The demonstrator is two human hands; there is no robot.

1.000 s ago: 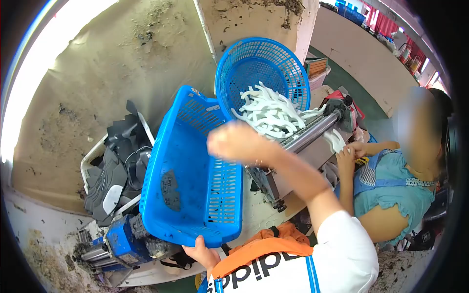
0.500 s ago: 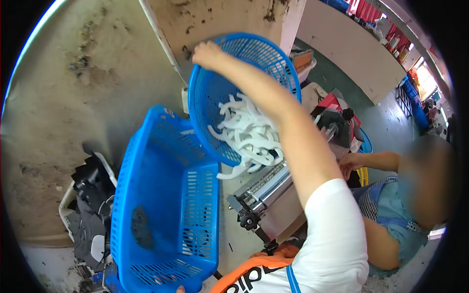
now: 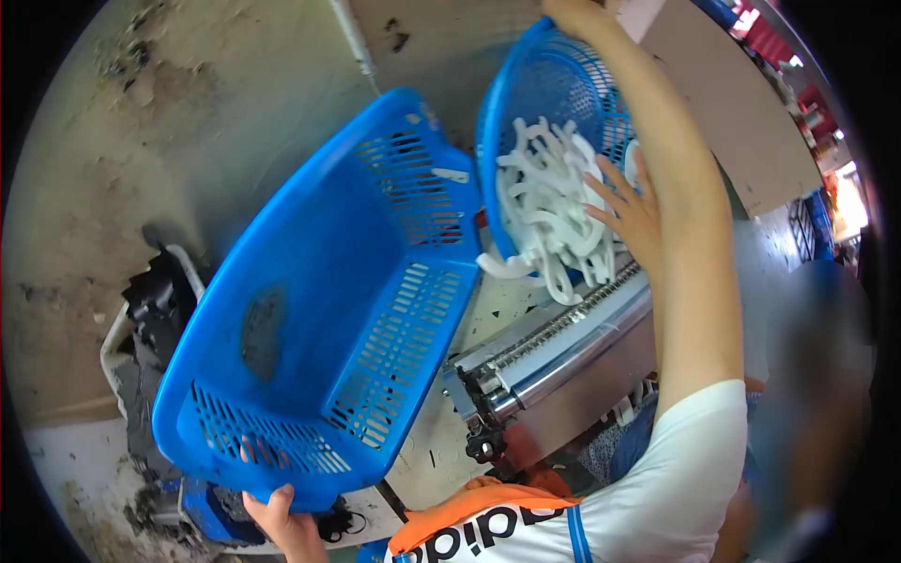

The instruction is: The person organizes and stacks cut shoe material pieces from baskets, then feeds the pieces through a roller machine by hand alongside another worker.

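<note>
My left hand [image 3: 284, 527] grips the near end of a blue rectangular plastic basket [image 3: 310, 253], thumb outside and some fingertips visible through the slots. The basket is tilted and holds nothing but a dark smudge on its inner wall. My right hand [image 3: 580, 19], cut by the top edge of the view, is closed on the upper rim of a round blue basket [image 3: 493, 141]. White curved strips [image 3: 554, 202] are heaped in that tilted basket, and several hang over its lower rim. Another person's hand [image 3: 627, 208], fingers spread, is at the strips.
Below the round basket lies a metal roller machine [image 3: 563, 357] with a black knob. Dark scraps [image 3: 164, 310] fill a white-rimmed container at the left. A stained wall panel [image 3: 188, 141] stands behind. The other person [image 3: 807, 394] is at the right, blurred.
The rectangular basket has swung up and tilted in my left hand. The round basket appears farther right and higher in view. The other person's hand has come to the white strips.
</note>
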